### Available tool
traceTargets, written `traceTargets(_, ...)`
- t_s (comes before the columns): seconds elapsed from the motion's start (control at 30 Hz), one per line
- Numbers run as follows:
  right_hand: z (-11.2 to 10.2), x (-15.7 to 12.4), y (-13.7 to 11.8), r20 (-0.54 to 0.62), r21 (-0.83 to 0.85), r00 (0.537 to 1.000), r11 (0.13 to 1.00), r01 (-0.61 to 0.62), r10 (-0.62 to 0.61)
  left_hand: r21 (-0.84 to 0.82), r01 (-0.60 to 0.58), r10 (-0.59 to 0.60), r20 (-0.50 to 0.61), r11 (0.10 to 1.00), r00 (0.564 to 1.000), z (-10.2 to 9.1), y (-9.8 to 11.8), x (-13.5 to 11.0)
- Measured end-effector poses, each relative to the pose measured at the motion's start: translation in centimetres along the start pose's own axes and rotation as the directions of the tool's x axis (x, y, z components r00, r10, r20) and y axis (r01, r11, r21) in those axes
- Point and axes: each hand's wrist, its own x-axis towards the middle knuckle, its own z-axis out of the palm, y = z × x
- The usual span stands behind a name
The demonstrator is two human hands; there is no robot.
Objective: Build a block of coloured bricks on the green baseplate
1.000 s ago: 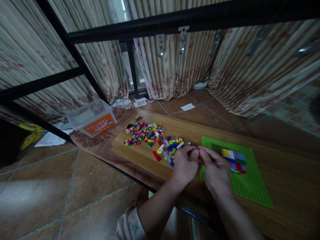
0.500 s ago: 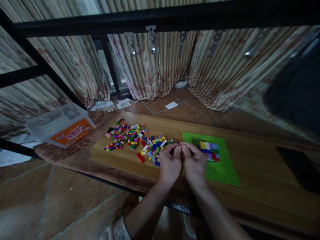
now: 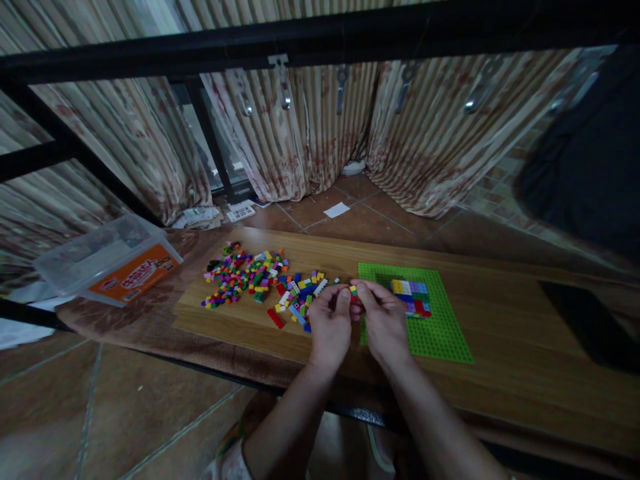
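My left hand [image 3: 331, 327] and my right hand [image 3: 384, 320] meet over the front of the wooden board, fingertips pinched together. Between them shows a small cluster of toy bricks [image 3: 353, 291], with bits of yellow, green and red; the fingers cover most of it. Just right of my right hand, a block of joined bricks [image 3: 415, 293] in yellow, white, blue, purple and red stands on a green baseplate [image 3: 445, 337]. My right hand overlaps the baseplate's left edge. Loose bricks [image 3: 295, 297] lie close to the left of my left hand, partly hidden by it.
Farther left spreads a bigger pile of small bricks [image 3: 240, 273] on the wooden board [image 3: 320, 250]. A clear plastic box [image 3: 110, 260] with an orange label stands on the brown cloth. At the right lies a dark flat object [image 3: 585, 323]. A black metal bar [image 3: 320, 50] crosses above.
Yellow and green on the held bricks now show between my fingertips, where only a spot of red showed before. The whole view has shifted slightly; the hands stay together.
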Motion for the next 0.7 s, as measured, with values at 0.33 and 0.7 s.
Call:
traceTargets(0.33, -0.1, 0.2, -0.8, 0.154, 0.247, 0.962, 0.933, -0.261, 0.228, -0.13, 0.072, -0.073, 0.002, 0.989, 0.997, -1.0, 0.3, 0.7)
traceTargets(0.7, 0.1, -0.1, -1.1, 0.106, 0.036, 0.972, 0.976, -0.214, 0.209, 0.178, -0.159, 0.144, 0.096, 0.971, 0.985, -1.8, -0.1, 0.6)
